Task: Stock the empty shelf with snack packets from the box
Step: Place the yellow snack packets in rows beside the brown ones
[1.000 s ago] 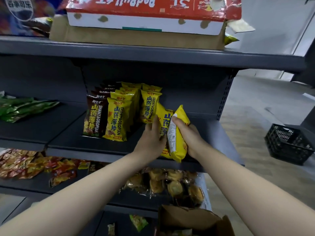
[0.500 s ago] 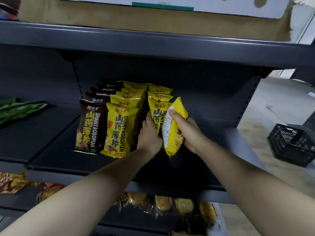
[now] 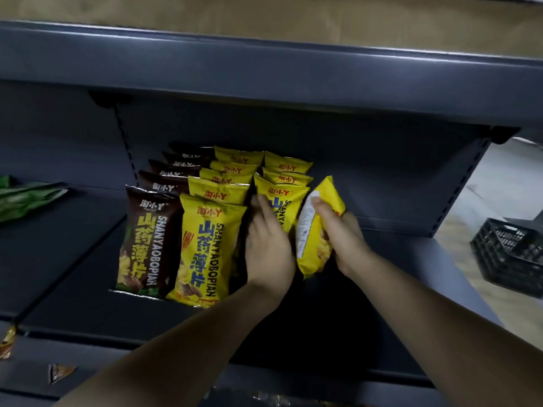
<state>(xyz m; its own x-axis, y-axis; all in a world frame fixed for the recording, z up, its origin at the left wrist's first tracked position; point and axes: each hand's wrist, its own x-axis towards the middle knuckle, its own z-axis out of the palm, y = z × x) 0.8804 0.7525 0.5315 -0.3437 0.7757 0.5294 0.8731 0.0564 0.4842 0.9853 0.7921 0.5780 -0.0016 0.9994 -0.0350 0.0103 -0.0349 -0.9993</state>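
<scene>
the step in hand, as i judge it, is seating one more yellow packet in the third row. the right hand curls its fingers and thumb round a yellow snack packet, held edge-on and tilted, just at 3 o'clock of the row. the left hand lies with fingers straight against the front packet of the third row, pressing it back. to do it well, keep that hand bracing the row upright, turn the held packet so its printed face looks forward, set its bottom edge on the dark shelf directly at 6 o'clock of the braced one, then let go only once it leans on its neighbour.

counted: five brown packets in the row at 9 o'clock, front one; five yellow in the middle row, front one; three yellow in the third row; one in hand. the box is out of view. a black crate sits at 3 o'clock.
</scene>
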